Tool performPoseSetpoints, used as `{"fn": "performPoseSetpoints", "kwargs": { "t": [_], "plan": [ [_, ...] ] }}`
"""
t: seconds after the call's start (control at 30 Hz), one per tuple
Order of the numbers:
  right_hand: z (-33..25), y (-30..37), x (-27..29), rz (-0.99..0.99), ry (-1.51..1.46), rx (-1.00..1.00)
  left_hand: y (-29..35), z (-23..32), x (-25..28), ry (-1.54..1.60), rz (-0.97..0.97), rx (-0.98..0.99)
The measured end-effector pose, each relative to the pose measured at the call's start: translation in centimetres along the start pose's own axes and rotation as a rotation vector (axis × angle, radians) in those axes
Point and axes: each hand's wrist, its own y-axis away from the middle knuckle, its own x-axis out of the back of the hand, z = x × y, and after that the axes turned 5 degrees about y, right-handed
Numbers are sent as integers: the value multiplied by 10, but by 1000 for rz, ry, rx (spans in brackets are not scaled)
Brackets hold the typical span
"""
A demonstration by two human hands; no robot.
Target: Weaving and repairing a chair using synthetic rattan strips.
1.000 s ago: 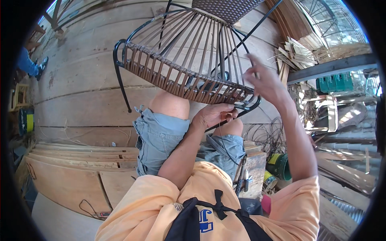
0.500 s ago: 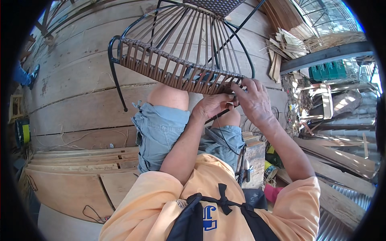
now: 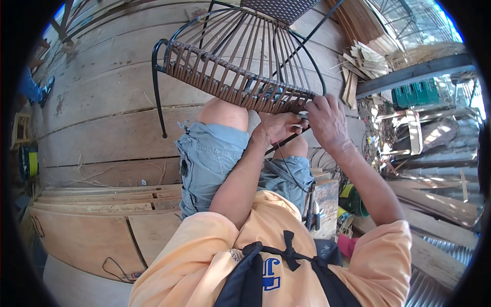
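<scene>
Right hand (image 3: 329,123) swung in beside left hand (image 3: 276,127), so 2 now at chair (image 3: 240,72) corner, fingers curled, can't tell on what.

Plank floor (image 3: 123,87): yellow-banded bucket (image 3: 29,161) at left edge; brown boards (image 3: 358,23) stacked toward far right corner; wood offcuts (image 3: 365,59) along right edge

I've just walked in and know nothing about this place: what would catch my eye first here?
Probably the black-framed chair at upper centre, its brown strands fanning across the seat. Next, the person's left hand and right hand, close together at the seat's near right corner. Then the peach shirt filling the bottom, and a green crate standing out at the right.
</scene>
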Motion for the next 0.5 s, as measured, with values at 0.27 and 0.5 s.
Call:
{"fn": "performPoseSetpoints", "kwargs": {
  "t": [0.27,0.5],
  "plan": [
    [37,40,105,-342,196,-82,3,-4,7,48,221,-54],
    [112,187,122,-87,412,-360,2,-5,-16,117,294,-103]
  ]
}}
